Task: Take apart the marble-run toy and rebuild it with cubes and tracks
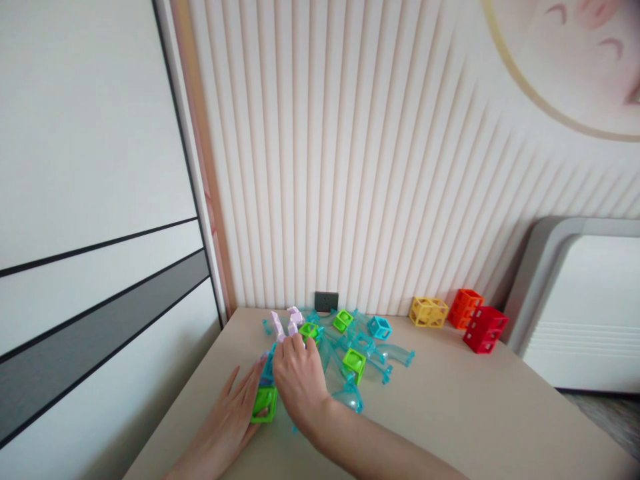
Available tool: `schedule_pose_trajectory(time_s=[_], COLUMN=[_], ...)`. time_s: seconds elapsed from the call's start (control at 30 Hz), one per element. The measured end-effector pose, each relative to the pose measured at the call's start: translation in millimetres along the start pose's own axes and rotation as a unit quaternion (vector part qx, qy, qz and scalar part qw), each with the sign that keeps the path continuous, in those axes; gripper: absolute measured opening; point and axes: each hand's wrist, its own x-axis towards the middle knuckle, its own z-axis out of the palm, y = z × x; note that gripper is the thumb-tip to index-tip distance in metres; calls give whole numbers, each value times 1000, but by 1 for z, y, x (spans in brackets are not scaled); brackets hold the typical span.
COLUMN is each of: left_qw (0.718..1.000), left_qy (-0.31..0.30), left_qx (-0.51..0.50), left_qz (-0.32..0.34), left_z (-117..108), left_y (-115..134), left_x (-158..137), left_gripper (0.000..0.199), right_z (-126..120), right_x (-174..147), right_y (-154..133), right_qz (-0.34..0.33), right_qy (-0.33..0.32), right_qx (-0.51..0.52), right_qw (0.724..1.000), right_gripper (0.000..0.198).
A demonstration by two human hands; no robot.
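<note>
My left hand (231, 408) lies at the front left of the table, fingers stretched along a green cube-frame block (265, 405) and its thumb at the near side, holding it. Just beyond it, a blue block (268, 369) shows partly between my hands. My right hand (300, 373) reaches over from the right with curled, closed fingers. Their tips are hidden, so what they grip cannot be made out. Lilac pieces (278, 325) stick up just beyond those fingers; whether they are held is unclear.
Clear blue curved track pieces (397, 353) lie heaped right of my hands, among green blocks (354, 362) and a blue cube block (380, 327). Farther right stand yellow (429, 312), orange (465, 308) and red blocks (485, 329). A ribbed wall (320, 167) with a black socket (327, 301) closes the back.
</note>
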Motion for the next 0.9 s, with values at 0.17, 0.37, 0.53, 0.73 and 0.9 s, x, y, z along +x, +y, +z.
schedule_pose_trajectory(time_s=[0.17,0.37,0.53,0.73,0.9], left_qw=[999,997,995,992,990], left_qy=[-21,-35,-40,-26,-62], left_qx=[-32,-63,-71,-68,-72], left_qz=[-11,-27,-60,-105,-100], left_z=[-9,-17,-11,4,-20], left_y=[7,10,7,7,6], left_x=[6,17,31,39,50], left_gripper=[89,82,66,63,81], right_z=[-12,-18,-24,-16,-13], right_x=[-1,-12,-25,-31,-34], right_y=[29,74,118,165,187], right_qz=[46,162,238,247,239], right_qy=[29,58,73,114,115], right_qx=[12,111,239,426,495], right_qw=[998,979,939,863,827], right_gripper=[13,7,15,26,27])
